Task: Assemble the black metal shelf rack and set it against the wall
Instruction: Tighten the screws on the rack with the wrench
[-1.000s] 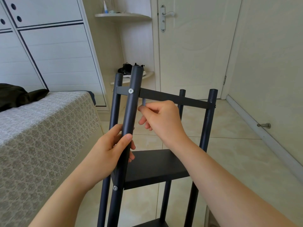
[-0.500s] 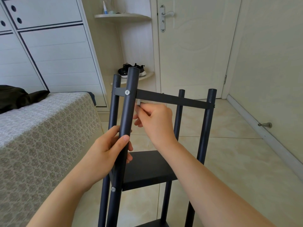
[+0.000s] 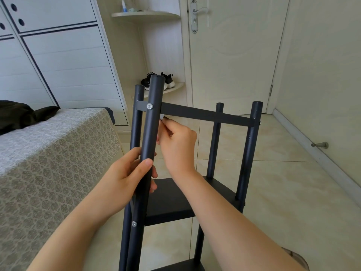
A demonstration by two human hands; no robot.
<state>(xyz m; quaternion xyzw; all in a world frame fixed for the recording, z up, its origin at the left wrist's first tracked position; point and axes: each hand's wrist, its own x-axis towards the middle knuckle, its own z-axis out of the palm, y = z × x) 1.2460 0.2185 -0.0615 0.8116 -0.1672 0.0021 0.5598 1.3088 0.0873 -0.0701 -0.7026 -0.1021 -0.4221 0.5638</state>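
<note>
Pale glossy floor tiles (image 3: 283, 192) run back to a cream panelled door (image 3: 234, 65), with a plain cream wall on the right. A white slatted wardrobe with dark trim (image 3: 58, 65) fills the upper left. Below it is a bed under a grey patterned cover (image 3: 48, 163), with a crumpled dark garment (image 3: 19, 116) lying at its far edge.

The black metal shelf rack (image 3: 248, 153) stands upright on the floor in the middle of the view. It is just beside the bed and well apart from the right-hand wall. Four round posts rise above a flat black shelf panel (image 3: 172, 202), and the corner of a second panel shows at the bottom edge. A flat black crossbar (image 3: 205, 115) joins the tops of the two front posts.

The left hand (image 3: 125, 178) grips the nearest black tubular post (image 3: 152, 133) about midway between crossbar and panel. Its fingers curl around the back and its thumb presses the front. The right hand (image 3: 177, 141) reaches inside the frame with curled fingers that pinch a small pale piece (image 3: 161, 117). This piece sits just under the crossbar, against the inner side of that post. I cannot tell what it is.

Behind the rack, a pair of black sneakers with white soles (image 3: 170, 80) sits on a low rounded corner shelf (image 3: 175, 88). A silver screw head (image 3: 149, 106) fastens the crossbar end to the nearest post, and a second one (image 3: 134, 223) shows lower down. A small metal door stop (image 3: 320, 145) juts from the skirting on the right.
</note>
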